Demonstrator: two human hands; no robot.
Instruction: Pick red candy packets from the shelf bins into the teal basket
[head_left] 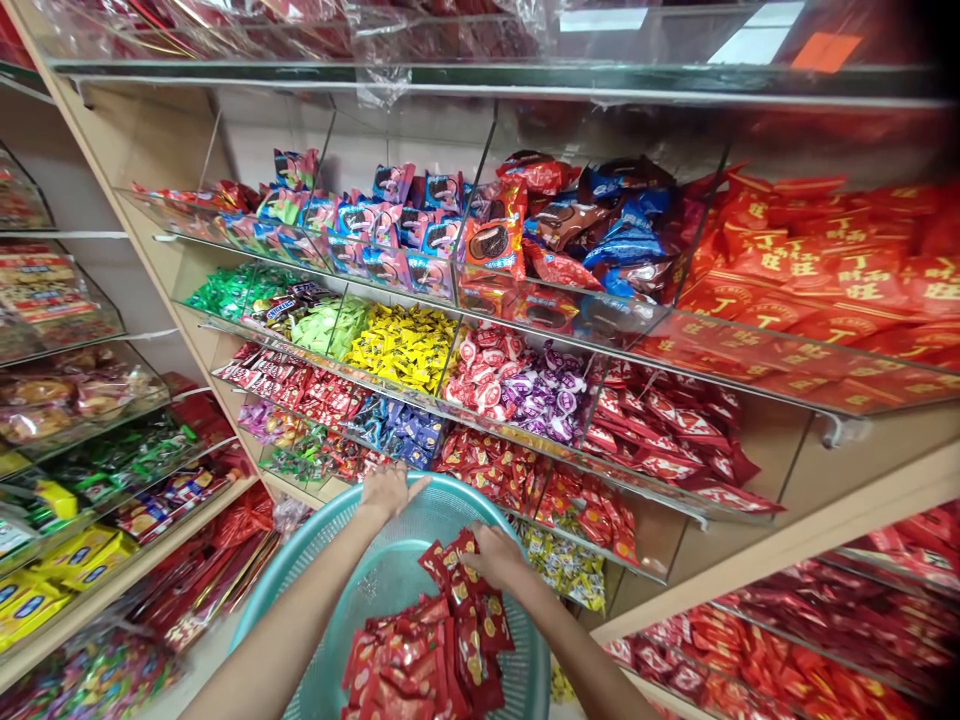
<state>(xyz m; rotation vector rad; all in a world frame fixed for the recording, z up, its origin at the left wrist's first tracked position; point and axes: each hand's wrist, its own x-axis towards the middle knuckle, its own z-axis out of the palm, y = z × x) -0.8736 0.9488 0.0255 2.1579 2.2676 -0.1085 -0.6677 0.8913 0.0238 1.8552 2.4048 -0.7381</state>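
A round teal plastic basket (266, 590) stands low in front of me, with a heap of red candy packets (405, 660) in it. At its far rim is my left hand (390, 492), thumb stretched out to the right and away from the fingers, with nothing seen in it. Inside the basket's right side, my right hand (491, 558) is closed on red packets (454, 565) that hang over the heap. Its fingertips are partly hidden behind the packets.
Tilted glass shelves hold yellow candies (405, 345), purple-wrapped candies (546, 390), blue packets (401, 428), cookie packs (491, 240) and large red packets (795, 260). Another shelf unit with yellow packs (82, 555) stands at the left. Wooden shelf edges (847, 510) run close on the right.
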